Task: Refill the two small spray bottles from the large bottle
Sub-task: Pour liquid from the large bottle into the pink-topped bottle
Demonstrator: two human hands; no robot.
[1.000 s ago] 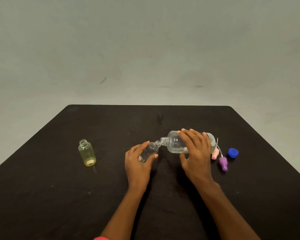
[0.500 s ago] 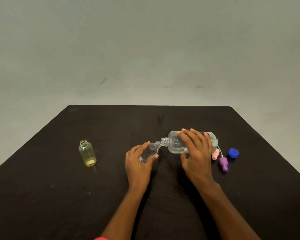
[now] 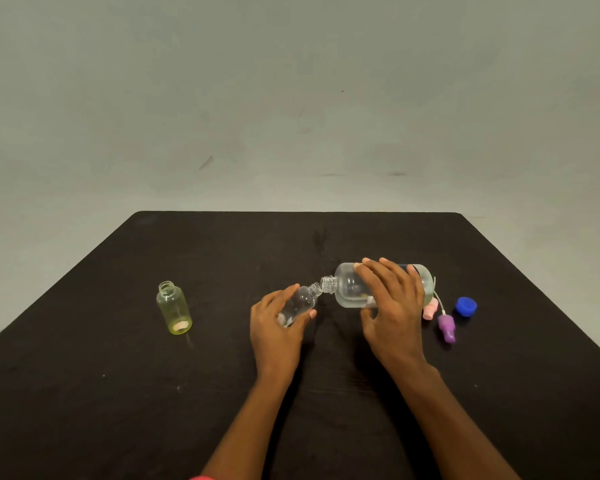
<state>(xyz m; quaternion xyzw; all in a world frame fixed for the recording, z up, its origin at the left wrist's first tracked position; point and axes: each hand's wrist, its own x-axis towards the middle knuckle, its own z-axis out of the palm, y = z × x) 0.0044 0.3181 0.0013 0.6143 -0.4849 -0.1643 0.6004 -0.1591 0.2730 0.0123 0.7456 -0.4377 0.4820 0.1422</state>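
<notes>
My right hand (image 3: 394, 306) grips the large clear bottle (image 3: 349, 289), tipped almost flat with its open threaded neck pointing left. That neck meets the mouth of a small clear spray bottle (image 3: 300, 301), tilted up to the right and held in my left hand (image 3: 274, 327). A second small bottle, yellow-green (image 3: 174, 308), stands upright and uncapped on the black table (image 3: 84, 393), well to the left of both hands. Most of the large bottle's body is hidden under my right fingers.
Right of the large bottle lie a pink spray head (image 3: 429, 311) with a thin white tube, a purple spray head (image 3: 447, 328) and a blue cap (image 3: 466, 306). The table's far edge meets a grey wall.
</notes>
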